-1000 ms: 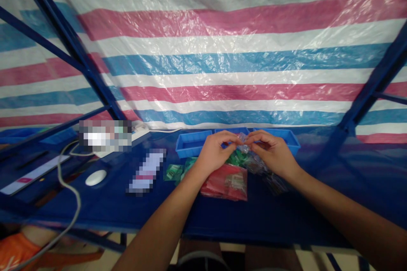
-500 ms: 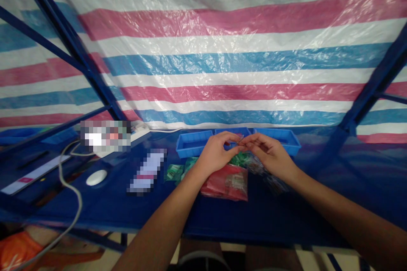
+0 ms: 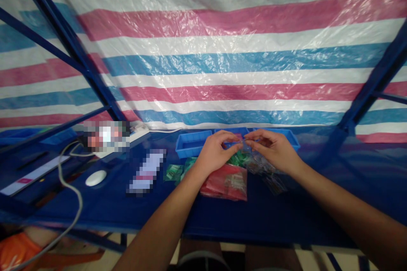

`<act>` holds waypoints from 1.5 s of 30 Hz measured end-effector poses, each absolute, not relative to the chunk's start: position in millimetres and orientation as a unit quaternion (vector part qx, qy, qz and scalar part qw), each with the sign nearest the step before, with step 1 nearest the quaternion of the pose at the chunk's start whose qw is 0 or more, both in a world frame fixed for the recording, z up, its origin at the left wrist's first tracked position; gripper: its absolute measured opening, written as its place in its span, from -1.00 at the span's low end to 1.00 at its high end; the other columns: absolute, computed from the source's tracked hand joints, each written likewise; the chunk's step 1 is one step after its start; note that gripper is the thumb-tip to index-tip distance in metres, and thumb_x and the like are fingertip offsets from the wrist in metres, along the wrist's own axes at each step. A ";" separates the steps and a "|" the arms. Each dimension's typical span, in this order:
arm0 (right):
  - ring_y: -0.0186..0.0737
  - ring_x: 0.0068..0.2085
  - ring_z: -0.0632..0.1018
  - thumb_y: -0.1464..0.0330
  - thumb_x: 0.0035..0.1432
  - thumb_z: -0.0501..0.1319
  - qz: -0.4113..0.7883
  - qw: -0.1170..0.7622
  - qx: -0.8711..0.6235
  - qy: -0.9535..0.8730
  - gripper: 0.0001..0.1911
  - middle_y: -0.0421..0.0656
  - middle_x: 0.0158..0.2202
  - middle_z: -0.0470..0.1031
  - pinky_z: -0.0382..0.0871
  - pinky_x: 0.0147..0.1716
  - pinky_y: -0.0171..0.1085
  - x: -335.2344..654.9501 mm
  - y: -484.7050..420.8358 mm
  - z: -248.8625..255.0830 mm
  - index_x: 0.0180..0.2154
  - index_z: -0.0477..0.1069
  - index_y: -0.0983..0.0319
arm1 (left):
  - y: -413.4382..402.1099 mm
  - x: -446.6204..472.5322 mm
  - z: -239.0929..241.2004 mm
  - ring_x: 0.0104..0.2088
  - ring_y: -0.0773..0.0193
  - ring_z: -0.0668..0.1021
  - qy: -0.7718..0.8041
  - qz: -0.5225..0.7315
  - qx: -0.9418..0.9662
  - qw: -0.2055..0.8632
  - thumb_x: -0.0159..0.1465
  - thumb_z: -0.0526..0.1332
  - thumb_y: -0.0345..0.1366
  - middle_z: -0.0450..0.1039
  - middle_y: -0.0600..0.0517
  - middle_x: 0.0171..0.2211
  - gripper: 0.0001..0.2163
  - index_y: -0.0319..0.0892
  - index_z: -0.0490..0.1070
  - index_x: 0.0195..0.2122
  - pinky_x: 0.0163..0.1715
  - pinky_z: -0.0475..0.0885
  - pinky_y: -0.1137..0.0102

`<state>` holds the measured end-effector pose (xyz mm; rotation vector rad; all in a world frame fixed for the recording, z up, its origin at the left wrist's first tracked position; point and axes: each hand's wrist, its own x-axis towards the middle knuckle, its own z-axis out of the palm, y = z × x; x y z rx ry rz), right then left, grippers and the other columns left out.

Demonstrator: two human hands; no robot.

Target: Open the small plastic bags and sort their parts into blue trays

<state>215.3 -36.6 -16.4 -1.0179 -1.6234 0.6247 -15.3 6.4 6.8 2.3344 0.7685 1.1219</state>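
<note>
My left hand point(image 3: 219, 149) and my right hand point(image 3: 270, 148) meet above the table, fingertips pinched close together. Between them is a small see-through piece, which looks like a clear plastic bag point(image 3: 244, 143); its contents are too small to make out. Below the left hand lies a red packet point(image 3: 219, 184) in clear film. Green packets point(image 3: 240, 159) show between the hands, with another green packet point(image 3: 173, 172) to the left. Several small clear bags point(image 3: 273, 183) with dark bits inside lie under my right hand.
Behind my hands stand blue trays: a left tray point(image 3: 190, 146), a middle tray point(image 3: 232, 130) and a right tray point(image 3: 292, 137). Left are a blurred-out phone-like slab point(image 3: 148, 171), a white oval object point(image 3: 96, 178), a cable point(image 3: 78, 203) and a power strip point(image 3: 138, 133). An orange garment point(image 3: 19, 250) shows lower left.
My fingertips have moved slightly apart, and the see-through piece between them shows more. The right hand has shifted a little up and right. The packets lie as before.
</note>
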 end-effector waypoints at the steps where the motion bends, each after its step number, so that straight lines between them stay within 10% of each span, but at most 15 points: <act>1: -0.04 -0.16 0.67 0.10 0.28 0.39 0.226 0.542 -0.441 -0.679 -0.72 -0.10 -0.14 0.70 0.57 -0.11 -0.07 222.0 -34.7 -14.1 -0.10 0.64 0.11 | 6.3 -15.7 7.4 -0.10 0.17 0.66 0.296 0.405 0.838 0.214 0.36 0.38 -0.18 0.66 -0.04 -0.09 -0.85 -0.11 0.67 -0.14 -0.12 0.53 0.34; 7: 0.09 -0.15 0.62 0.15 0.26 0.39 -0.040 0.479 -0.520 -0.706 -0.80 -0.06 -0.20 0.64 0.49 -0.10 0.02 266.9 -23.5 -3.2 -0.18 0.65 0.10 | 6.5 -19.3 10.1 -0.19 0.20 0.63 0.346 0.403 0.834 0.152 0.40 0.30 -0.28 0.64 -0.02 -0.17 -0.88 -0.15 0.64 -0.15 -0.12 0.50 0.32; 14: -0.05 -0.22 0.64 0.06 0.16 0.47 0.128 0.329 -0.454 -0.818 -0.68 -0.14 -0.19 0.69 0.45 -0.29 -0.18 256.5 -39.3 5.0 -0.11 0.67 0.07 | 7.0 -20.9 5.3 -0.15 0.17 0.62 0.327 0.356 0.870 0.102 0.44 0.23 -0.26 0.63 -0.06 -0.19 -0.82 -0.16 0.64 -0.18 -0.08 0.51 0.31; 20: -0.01 -0.06 0.66 0.19 -0.01 0.57 0.197 0.233 -0.377 -0.874 -0.54 -0.16 -0.04 0.68 0.51 -0.08 -0.15 251.5 -41.1 -7.2 -0.03 0.68 0.02 | 6.2 -20.1 4.0 -0.13 0.16 0.63 0.331 0.329 0.880 0.084 0.45 0.22 -0.25 0.63 -0.05 -0.19 -0.81 -0.16 0.63 -0.18 -0.03 0.48 0.28; 28: -0.19 -0.34 0.65 0.40 0.24 0.32 0.191 0.258 -0.388 -0.864 -0.80 -0.21 -0.26 0.71 0.46 -0.34 -0.25 242.0 -41.6 -7.5 -0.18 0.70 0.05 | 5.3 -19.4 5.7 -0.15 0.15 0.63 0.328 0.333 0.879 0.094 0.44 0.23 -0.26 0.64 -0.05 -0.21 -0.82 -0.17 0.63 -0.19 -0.05 0.48 0.28; 38: -0.07 -0.25 0.70 0.08 0.18 0.47 0.330 0.522 -0.431 -0.658 -0.67 -0.09 -0.17 0.73 0.59 -0.34 -0.17 221.0 -37.6 -21.5 -0.12 0.62 0.13 | -0.7 -16.9 6.9 -0.07 0.12 0.70 0.270 0.374 0.865 0.197 0.37 0.37 -0.10 0.68 -0.08 0.01 -0.60 -0.11 0.55 0.18 -0.08 0.57 0.31; 45: -0.08 -0.23 0.72 0.06 0.12 0.51 0.389 0.551 -0.397 -0.623 -0.64 -0.10 -0.20 0.74 0.65 -0.13 -0.10 204.2 -41.4 -24.0 -0.15 0.63 0.13 | -1.3 -17.6 13.0 -0.12 0.16 0.72 0.268 0.353 0.863 0.243 0.41 0.31 -0.22 0.72 -0.03 -0.06 -0.83 -0.12 0.67 -0.08 -0.13 0.56 0.35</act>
